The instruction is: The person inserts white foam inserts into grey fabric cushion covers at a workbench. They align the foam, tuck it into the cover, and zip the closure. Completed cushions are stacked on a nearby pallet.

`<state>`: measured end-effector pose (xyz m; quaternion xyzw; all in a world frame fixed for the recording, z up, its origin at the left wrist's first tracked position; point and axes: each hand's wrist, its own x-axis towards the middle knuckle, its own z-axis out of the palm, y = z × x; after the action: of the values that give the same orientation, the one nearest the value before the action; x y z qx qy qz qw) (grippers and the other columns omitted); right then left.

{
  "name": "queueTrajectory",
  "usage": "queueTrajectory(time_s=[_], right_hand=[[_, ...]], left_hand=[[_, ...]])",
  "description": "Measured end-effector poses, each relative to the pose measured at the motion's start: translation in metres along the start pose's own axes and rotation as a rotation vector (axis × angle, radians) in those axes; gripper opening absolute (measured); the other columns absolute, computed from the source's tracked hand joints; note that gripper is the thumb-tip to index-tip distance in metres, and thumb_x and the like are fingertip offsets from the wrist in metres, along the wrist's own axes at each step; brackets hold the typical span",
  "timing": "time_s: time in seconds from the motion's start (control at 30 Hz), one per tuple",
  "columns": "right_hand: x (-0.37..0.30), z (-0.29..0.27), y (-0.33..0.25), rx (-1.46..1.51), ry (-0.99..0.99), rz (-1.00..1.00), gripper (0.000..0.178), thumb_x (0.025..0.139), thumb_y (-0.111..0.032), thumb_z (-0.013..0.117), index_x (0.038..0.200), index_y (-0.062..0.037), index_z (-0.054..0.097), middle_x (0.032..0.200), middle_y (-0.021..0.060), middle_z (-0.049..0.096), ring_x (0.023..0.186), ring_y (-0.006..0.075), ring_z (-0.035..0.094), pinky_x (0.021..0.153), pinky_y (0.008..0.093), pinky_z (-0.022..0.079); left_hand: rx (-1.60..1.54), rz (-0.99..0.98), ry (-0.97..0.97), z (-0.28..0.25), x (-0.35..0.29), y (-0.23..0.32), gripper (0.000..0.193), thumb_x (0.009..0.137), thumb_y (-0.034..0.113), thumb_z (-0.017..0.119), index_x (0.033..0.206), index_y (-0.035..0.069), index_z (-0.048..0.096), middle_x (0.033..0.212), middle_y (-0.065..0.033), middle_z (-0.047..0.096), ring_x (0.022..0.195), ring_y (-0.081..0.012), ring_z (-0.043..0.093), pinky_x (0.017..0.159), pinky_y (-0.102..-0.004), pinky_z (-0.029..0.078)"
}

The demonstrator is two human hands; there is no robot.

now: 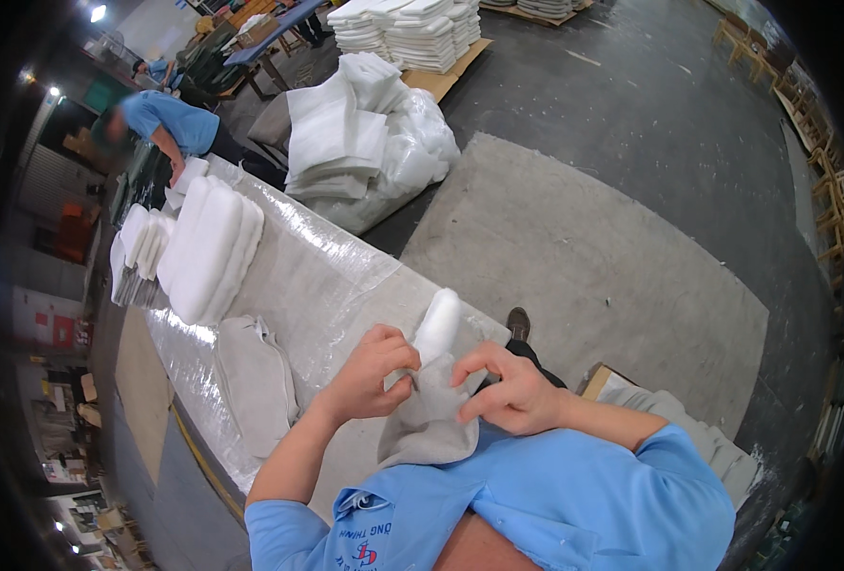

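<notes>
Left hand (372, 369): curled at grey cover (433, 436), grip unclear
Right hand (512, 388): finger and thumb parted
White padding (438, 322): near counter's (332, 276) right edge
Blue shirt (584, 490): lettering (384, 531), emblem (365, 553)

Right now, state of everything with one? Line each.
White pad: partly covered, top exposed
Grey cover: rumpled
Left hand: fingers curled at cover
Right hand: thumb and forefinger apart
Grey fabric: lying flat
Thick white pads: stacked
White sheets: piled
Plastic bag: bulging

The pale surface (322, 276) bears white pads (208, 252) at its far end, a grey cover (254, 385) near its left edge.
</notes>
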<state>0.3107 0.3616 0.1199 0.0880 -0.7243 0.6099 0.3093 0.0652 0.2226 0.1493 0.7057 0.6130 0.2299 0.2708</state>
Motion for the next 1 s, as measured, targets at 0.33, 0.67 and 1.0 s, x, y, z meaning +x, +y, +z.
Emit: queueTrajectory(time_s=[0.33,0.67,1.0], right_hand=[[0.031,-0.03,0.093,0.54,-0.371,0.761,0.037,0.102,-0.007,0.051,0.135,-0.0069,0.068,0.096,0.0027,0.07,0.077,0.0085,0.062,0.067,0.0251,0.047],[0.052,-0.014,0.113,0.534,-0.844,0.85,0.026,0.097,-0.007,0.062,0.123,-0.005,0.065,0.094,-0.0028,0.066,0.069,0.006,0.06,0.06,0.0236,0.044],[0.01,0.017,0.072,-0.189,-0.258,0.351,0.018,0.085,-0.011,0.072,0.089,-0.0108,0.054,0.084,0.0078,0.06,0.07,0.031,0.061,0.063,0.0387,0.048]], left_hand=[[-0.187,-0.035,-0.054,0.005,0.001,-0.003,0.022,0.08,-0.002,0.066,0.1,0.007,0.072,0.084,-0.0055,0.067,0.085,-0.0249,0.063,0.076,-0.0369,0.051],[0.158,0.025,-0.029,-0.01,0.001,0.011,0.025,0.076,-0.002,0.066,0.098,0.008,0.073,0.084,-0.0067,0.067,0.082,-0.0297,0.063,0.074,-0.0379,0.051],[-0.902,-0.636,0.02,0.003,-0.01,-0.01,0.017,0.102,0.013,0.059,0.094,0.003,0.071,0.094,-0.0007,0.071,0.086,-0.0082,0.063,0.076,-0.0261,0.05]])
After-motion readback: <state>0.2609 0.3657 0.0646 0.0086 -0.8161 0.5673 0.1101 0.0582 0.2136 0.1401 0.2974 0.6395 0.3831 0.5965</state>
